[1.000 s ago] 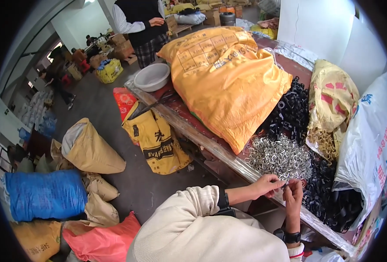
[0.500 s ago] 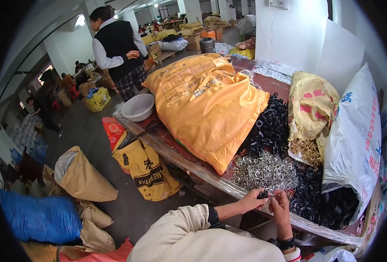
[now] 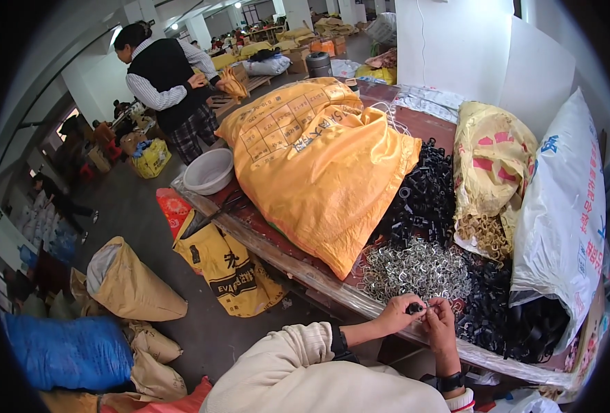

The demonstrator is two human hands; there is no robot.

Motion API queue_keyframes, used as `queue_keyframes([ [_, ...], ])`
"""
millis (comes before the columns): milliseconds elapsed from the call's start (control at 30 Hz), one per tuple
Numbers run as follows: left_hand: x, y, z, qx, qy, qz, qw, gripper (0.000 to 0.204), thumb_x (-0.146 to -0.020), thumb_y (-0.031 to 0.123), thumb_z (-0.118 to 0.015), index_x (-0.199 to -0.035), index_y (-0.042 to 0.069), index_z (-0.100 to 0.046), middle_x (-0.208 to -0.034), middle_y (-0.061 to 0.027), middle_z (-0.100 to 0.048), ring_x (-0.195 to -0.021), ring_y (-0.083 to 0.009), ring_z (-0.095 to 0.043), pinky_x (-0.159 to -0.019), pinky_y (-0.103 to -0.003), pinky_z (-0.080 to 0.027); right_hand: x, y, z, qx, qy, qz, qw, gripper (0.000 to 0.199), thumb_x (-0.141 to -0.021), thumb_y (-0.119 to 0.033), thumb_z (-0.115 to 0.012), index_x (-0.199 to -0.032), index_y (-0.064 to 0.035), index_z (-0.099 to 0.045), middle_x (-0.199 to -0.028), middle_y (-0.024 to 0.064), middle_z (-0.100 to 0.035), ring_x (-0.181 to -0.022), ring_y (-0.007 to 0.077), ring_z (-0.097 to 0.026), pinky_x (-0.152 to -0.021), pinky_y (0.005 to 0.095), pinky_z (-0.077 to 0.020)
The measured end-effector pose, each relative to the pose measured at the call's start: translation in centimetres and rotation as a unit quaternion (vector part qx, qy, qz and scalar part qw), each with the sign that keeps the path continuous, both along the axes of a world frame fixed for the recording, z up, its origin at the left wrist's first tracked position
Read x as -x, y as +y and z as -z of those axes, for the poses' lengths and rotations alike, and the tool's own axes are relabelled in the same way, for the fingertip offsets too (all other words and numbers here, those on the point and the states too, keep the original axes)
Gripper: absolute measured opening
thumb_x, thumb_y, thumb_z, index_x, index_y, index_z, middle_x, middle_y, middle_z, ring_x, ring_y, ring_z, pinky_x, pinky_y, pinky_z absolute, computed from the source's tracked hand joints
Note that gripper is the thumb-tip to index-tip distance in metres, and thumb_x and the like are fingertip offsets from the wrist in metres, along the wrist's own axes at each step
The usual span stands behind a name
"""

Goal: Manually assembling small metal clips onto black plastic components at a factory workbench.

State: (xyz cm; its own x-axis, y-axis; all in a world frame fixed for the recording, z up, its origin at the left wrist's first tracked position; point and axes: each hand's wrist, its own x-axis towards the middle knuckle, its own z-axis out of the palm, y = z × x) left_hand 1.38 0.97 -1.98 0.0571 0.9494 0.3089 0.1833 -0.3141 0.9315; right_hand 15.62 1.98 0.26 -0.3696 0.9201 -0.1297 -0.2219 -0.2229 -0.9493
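Note:
At the table's near edge, my left hand (image 3: 394,317) is closed around a small black plastic fitting (image 3: 414,308). Fingertips of my right hand (image 3: 441,327) pinch together right beside it; whatever sits between them is too small to make out. Just beyond both hands lies a heap of small silver metal hooks (image 3: 415,270). Black plastic fittings (image 3: 484,296) are piled to the right of my hands, and another black heap (image 3: 425,196) lies behind the silver one.
A big orange woven sack (image 3: 319,172) covers the table's left part. Brass-coloured pieces (image 3: 487,236) spill from a yellow sack (image 3: 494,151), beside a white sack (image 3: 560,227). A pale basin (image 3: 208,172) rests at the far left corner. Beyond it stands a person (image 3: 164,89).
My hands stay together at nearly the same spot, and the black fitting has turned slightly in my left hand. The person behind has turned, an arm now reaching toward an orange-brown item.

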Motion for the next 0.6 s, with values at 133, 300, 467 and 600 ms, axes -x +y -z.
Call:
queue_keyframes([
  [133, 0.05, 0.26, -0.24, 0.004, 0.01, 0.01, 1.0, 0.011, -0.071, 0.003, -0.059, -0.081, 0.001, -0.055, -0.075, -0.0076, -0.055, -0.069, -0.0145, -0.054, -0.063, -0.026, -0.042, -0.03, 0.25, 0.18, 0.002, -0.001, 0.005, 1.0, 0.011, -0.083, -0.005, -0.045, -0.094, -0.0046, -0.043, -0.066, 0.0004, -0.049, -0.049, 0.0046, -0.04, -0.043, 0.0158, -0.0307],
  [300, 0.14, 0.45, -0.11, -0.003, 0.002, 0.012, 1.0, 0.01, -0.072, 0.005, -0.059, -0.081, 0.002, -0.054, -0.075, -0.0062, -0.055, -0.069, -0.0125, -0.053, -0.062, -0.025, -0.042, 0.09, 0.36, -0.15, 0.031, 0.004, 0.004, 1.0, 0.011, -0.083, -0.006, -0.046, -0.094, -0.0047, -0.043, -0.066, 0.0005, -0.049, -0.049, 0.0051, -0.04, -0.044, 0.0159, -0.032],
  [467, -0.12, 0.48, -0.13, 0.052, -0.032, 0.012, 0.998, 0.011, -0.076, 0.01, -0.058, -0.081, 0.002, -0.054, -0.067, -0.0023, -0.054, -0.063, -0.0086, -0.05, -0.058, -0.024, -0.042, 0.17, 0.3, -0.29, 0.041, 0.035, 0.009, 0.999, 0.008, -0.083, -0.008, -0.046, -0.091, -0.005, -0.045, -0.066, 0.0007, -0.05, -0.05, 0.0055, -0.041, -0.045, 0.0162, -0.0327],
  [600, -0.05, 0.41, 0.15, 0.062, -0.05, 0.022, 0.997, 0.011, -0.078, 0.013, -0.058, -0.082, 0.003, -0.055, -0.061, 0.0009, -0.051, -0.058, -0.0057, -0.047, -0.053, -0.022, -0.04, -0.31, 0.17, 0.21, 0.048, 0.032, 0.005, 0.998, 0.006, -0.084, -0.011, -0.048, -0.084, -0.0049, -0.048, -0.065, 0.0011, -0.05, -0.049, 0.006, -0.042, -0.044, 0.0169, -0.0334],
])
